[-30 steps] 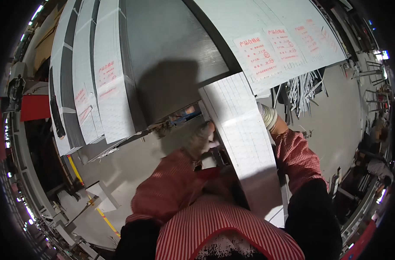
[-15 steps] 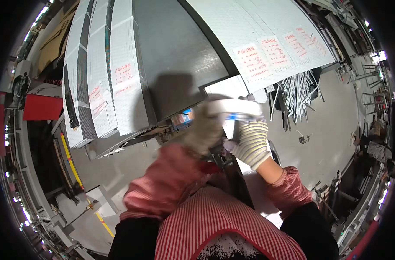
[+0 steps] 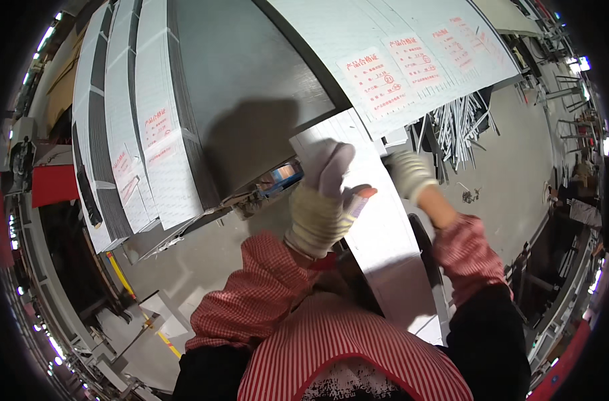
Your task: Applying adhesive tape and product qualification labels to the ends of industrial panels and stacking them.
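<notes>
A long white panel strip (image 3: pixel 378 224) runs from the dark stack's near corner down toward my apron. My left hand (image 3: pixel 321 204), in a striped knit glove, lies over its left side with fingers stretched out and the thumb apart; I see nothing held in it. My right hand (image 3: pixel 411 175), gloved the same way, is at the strip's right edge beside the white stack. Its fingers are blurred and partly out of sight, so what they hold, if anything, cannot be made out.
Bundled white panels (image 3: pixel 160 127) stand at the left beside a dark flat stack (image 3: pixel 244 60). A white-topped stack (image 3: pixel 411 113) with red-printed sheets lies at the far right. Thin metal strips (image 3: pixel 458 130) stick out below it. A red panel (image 3: pixel 55 184) stands far left.
A white tape roll between my hands is out of sight now. My hands have parted, the left coming down over the strip, the right shifting right. The view has shifted, and more of the strip shows.
</notes>
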### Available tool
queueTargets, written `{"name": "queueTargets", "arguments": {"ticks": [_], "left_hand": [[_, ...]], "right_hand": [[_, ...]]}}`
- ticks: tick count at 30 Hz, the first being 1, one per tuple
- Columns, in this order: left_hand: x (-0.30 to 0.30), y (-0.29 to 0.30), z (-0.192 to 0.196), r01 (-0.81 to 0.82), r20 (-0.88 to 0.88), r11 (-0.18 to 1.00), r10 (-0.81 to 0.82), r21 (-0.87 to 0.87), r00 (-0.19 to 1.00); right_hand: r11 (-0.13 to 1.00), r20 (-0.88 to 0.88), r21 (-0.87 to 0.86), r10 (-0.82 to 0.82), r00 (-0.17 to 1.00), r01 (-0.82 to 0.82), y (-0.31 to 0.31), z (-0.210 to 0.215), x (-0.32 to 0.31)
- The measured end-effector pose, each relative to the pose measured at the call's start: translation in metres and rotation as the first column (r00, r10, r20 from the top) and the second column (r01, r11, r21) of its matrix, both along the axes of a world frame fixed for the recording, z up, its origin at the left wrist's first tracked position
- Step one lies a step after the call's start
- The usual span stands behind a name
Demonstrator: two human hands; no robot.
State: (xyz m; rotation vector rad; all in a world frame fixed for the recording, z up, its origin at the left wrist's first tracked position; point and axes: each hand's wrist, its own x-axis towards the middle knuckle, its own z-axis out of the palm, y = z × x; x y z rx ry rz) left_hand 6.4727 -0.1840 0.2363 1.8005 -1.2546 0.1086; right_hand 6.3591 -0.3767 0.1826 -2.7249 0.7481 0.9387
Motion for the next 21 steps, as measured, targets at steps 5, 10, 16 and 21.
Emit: {"name": "queueTargets", "arguments": {"ticks": [5, 10, 16, 21], "left_hand": [[-0.048, 0.032, -0.009, -0.162, -0.955, 0.98, -0.064, -0.115, 0.289], [0.086, 0.01, 0.064, 0.198, -0.924, 0.909, 0.38, 0.367, -0.033], [0.202, -0.041, 0.086, 0.168, -0.37, 0.97, -0.224, -0.177, 0.902], [0.07, -0.021, 0.031, 0.251, 0.22, 0.783, -0.439, 0.569, 0.871]], "right_hand": [[0.64, 0.237, 0.719, -0.591, 0.771, 0.269, -0.033, -0.125, -0.081], [-0.321, -0.352, 0.932, -0.914, 0.204, 0.17, -0.034, -0.065, -0.124], [0.219, 0.195, 0.939, -0.974, 0.115, 0.266, 0.003, -0.043, -0.172], [0.376, 0.199, 0.766, -0.91, 0.364, 0.522, 0.01, -0.05, -0.182]]}}
